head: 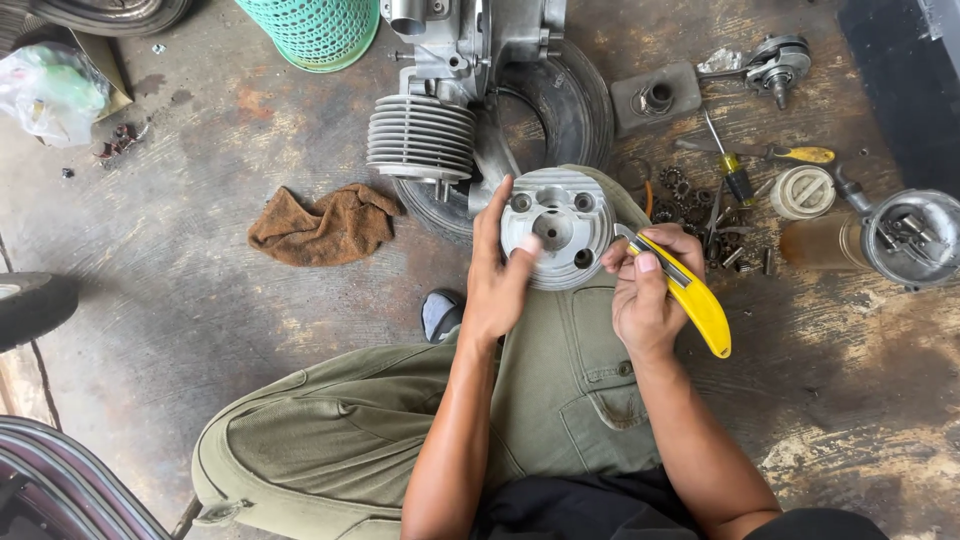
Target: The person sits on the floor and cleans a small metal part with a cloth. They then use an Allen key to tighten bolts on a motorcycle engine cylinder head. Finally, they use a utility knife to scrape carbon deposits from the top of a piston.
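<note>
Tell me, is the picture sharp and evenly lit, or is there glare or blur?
Head view: soft, even daylight, weak shadows; the round metal engine part and yellow utility knife are sharp; the left hand thumb tip looks slightly blurred; mild wide-angle bending at edges; no strong glare.

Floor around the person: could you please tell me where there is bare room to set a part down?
Bare concrete lies left of the brown rag, up to the plastic bag, and below the yellow knife at lower right. It is crowded right of the round metal part: screwdrivers, a lid and small parts.
</note>
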